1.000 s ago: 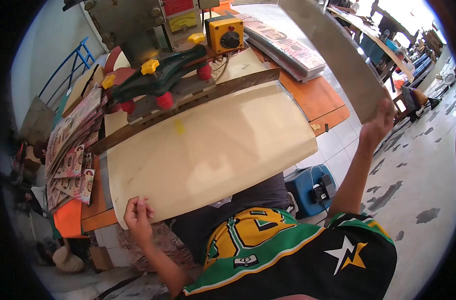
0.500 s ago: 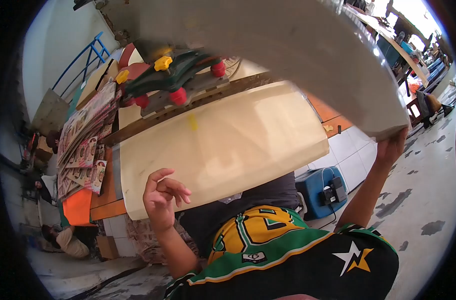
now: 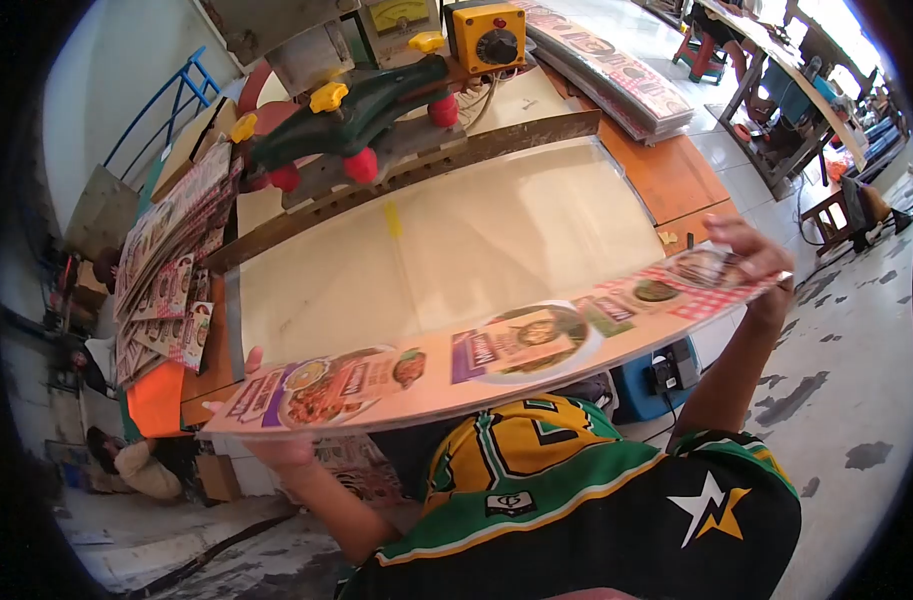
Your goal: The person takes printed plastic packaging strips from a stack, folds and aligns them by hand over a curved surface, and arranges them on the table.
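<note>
A long printed food banner (image 3: 521, 350) in peach and pink, with pictures of dishes, lies stretched across my front above the near edge of the cream worktop sheet (image 3: 456, 250). My right hand (image 3: 756, 255) grips its right end. My left hand (image 3: 281, 450) is at its left end, mostly hidden behind the banner, with fingertips showing above the edge. Beyond the cream sheet runs a metal bar (image 3: 416, 180) of a machine. Over the bar sits a dark green clamp arm (image 3: 346, 125) with yellow knobs and red cylinders.
Stacked printed sheets (image 3: 171, 270) fan out at the left, above an orange sheet (image 3: 158, 400). More printed banners (image 3: 616, 70) lie at the back right. A yellow control box (image 3: 486, 38) with a black dial stands behind the clamp. A blue box (image 3: 656, 385) is below right. Another person (image 3: 146, 465) is at lower left.
The large sheet raised at the upper right has come down in front of me, its printed face now showing. My left hand, earlier free with curled fingers, now holds its left end.
</note>
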Demonstrator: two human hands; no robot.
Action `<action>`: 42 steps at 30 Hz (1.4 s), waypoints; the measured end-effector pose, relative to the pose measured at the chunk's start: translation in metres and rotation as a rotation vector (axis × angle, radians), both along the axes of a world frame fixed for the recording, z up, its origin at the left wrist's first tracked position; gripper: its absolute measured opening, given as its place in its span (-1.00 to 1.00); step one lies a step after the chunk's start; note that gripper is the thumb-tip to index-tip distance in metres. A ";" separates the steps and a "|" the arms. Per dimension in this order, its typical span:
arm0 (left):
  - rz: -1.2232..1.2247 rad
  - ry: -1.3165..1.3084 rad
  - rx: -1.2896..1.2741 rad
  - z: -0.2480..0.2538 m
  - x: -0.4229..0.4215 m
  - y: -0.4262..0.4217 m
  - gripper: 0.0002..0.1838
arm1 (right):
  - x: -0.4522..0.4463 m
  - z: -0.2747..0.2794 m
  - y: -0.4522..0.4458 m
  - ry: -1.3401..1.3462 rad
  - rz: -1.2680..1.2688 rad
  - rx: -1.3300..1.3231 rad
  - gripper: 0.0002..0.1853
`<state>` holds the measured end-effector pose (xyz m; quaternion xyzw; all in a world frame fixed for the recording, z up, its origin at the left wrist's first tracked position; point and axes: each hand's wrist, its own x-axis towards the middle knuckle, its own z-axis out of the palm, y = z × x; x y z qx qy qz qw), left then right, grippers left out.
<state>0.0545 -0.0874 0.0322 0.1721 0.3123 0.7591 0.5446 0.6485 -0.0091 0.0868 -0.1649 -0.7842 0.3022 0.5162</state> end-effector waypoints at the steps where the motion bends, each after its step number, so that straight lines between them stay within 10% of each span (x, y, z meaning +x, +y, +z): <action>1: 0.022 0.042 0.029 -0.010 -0.014 -0.003 -0.05 | -0.012 0.006 0.001 -0.007 0.002 -0.001 -0.63; 6: -0.195 0.082 0.423 -0.019 -0.033 -0.009 -0.31 | -0.037 0.002 0.013 -0.215 -0.255 -0.408 -0.36; 12: -0.301 0.044 0.285 -0.019 -0.065 -0.006 -0.34 | -0.060 -0.005 0.030 0.054 -0.134 -0.461 0.24; 24: 0.070 0.683 0.026 -0.001 -0.093 0.034 -0.52 | -0.071 -0.020 0.051 0.264 -0.256 -0.599 -0.29; 28: -0.081 0.761 0.298 0.000 -0.126 0.057 -0.67 | -0.066 -0.031 0.059 0.309 -0.239 -0.526 -0.47; 30: 0.016 1.158 0.121 0.003 -0.118 0.065 -0.69 | -0.064 -0.032 0.061 0.218 -0.243 -0.561 -0.53; 42: 0.090 0.998 0.007 -0.022 -0.117 0.061 -0.76 | -0.054 -0.043 0.065 -0.037 -0.421 -0.588 -0.72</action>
